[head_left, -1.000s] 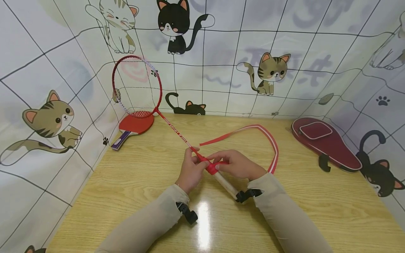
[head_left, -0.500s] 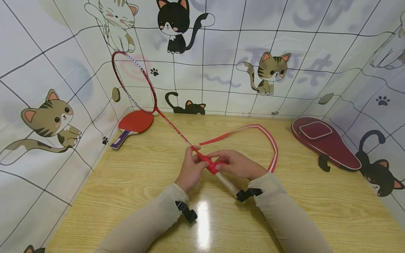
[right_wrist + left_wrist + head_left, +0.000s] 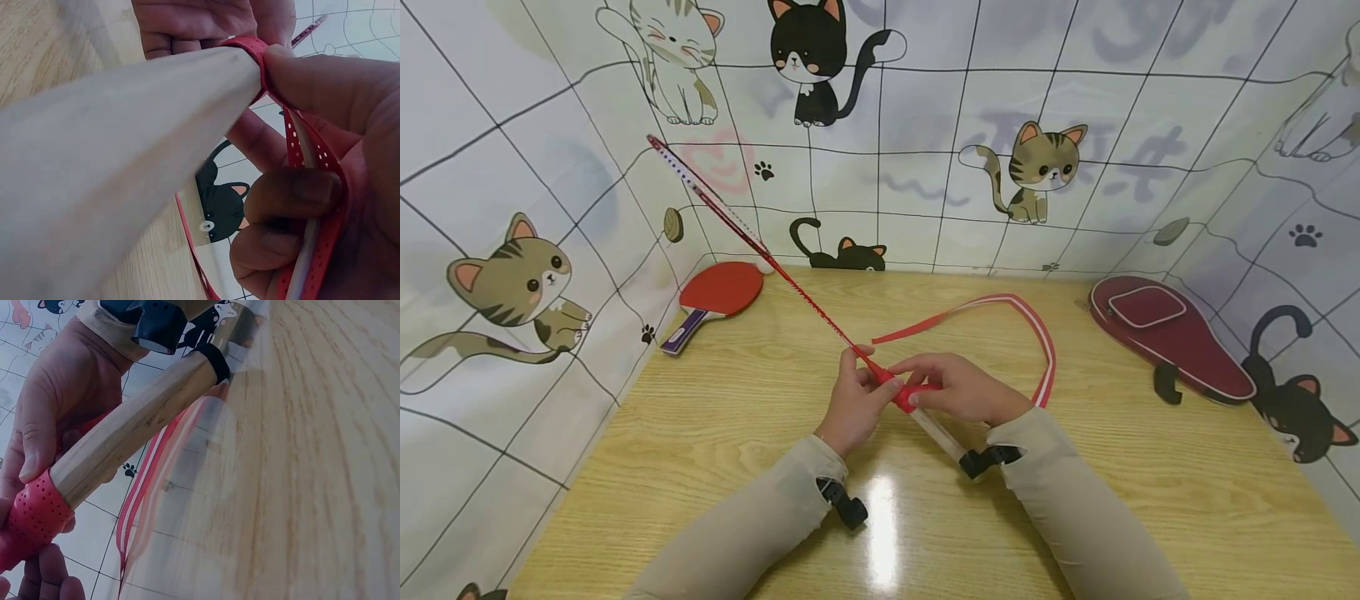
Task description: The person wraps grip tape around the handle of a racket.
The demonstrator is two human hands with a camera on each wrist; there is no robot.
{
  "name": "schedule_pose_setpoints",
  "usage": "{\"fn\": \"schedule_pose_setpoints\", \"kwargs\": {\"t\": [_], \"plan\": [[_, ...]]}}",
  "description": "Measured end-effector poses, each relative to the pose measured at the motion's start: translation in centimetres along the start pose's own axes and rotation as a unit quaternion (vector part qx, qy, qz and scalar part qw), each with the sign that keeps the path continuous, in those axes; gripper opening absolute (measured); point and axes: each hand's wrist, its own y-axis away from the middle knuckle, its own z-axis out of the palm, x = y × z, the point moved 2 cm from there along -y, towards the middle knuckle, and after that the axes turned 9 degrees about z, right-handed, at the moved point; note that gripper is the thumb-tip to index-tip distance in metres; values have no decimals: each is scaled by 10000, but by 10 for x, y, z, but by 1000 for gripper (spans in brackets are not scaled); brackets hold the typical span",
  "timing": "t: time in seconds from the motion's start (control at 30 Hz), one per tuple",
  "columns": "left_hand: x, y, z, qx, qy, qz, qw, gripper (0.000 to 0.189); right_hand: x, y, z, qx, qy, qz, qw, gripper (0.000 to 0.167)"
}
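Observation:
A badminton racket (image 3: 808,298) without visible strings slants up to the left, its head nearly edge-on in the head view. My left hand (image 3: 853,408) pinches the top of its handle, where red perforated grip tape (image 3: 40,509) is wrapped around. Below the wrap, the wooden handle (image 3: 134,425) is bare down to a black band at its butt. My right hand (image 3: 966,392) holds the tape right beside the wrap, thumb at the tape's edge and fingers curled round the strip. The tape's loose end (image 3: 1048,358), red with a pale stripe, runs behind the right wrist and curves across the table.
A red table tennis bat (image 3: 722,289) lies at the back left of the wooden table (image 3: 700,500), partly in front of a white ball (image 3: 765,266). At the right is a dark red racket-shaped case (image 3: 1172,342). Cat-patterned cloth walls (image 3: 925,192) enclose the back and sides.
The racket has rotated about its shaft: its head went from an open oval to nearly edge-on, tilting left. Both hands have stayed in place at the wrap.

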Motion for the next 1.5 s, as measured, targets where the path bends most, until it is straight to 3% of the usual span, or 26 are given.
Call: {"fn": "schedule_pose_setpoints", "kwargs": {"t": [0.3,0.83,1.5], "plan": [[0,-1,-1,89,14,-18,10000,58,2,1,-3,8,-168,252,9995,44],[2,-1,-1,68,125,45,9999,58,-2,1,1,-225,-416,202,9987,47],[3,0,-1,30,8,-92,10000,63,2,0,-2,-60,174,-5,9998,44]]}}
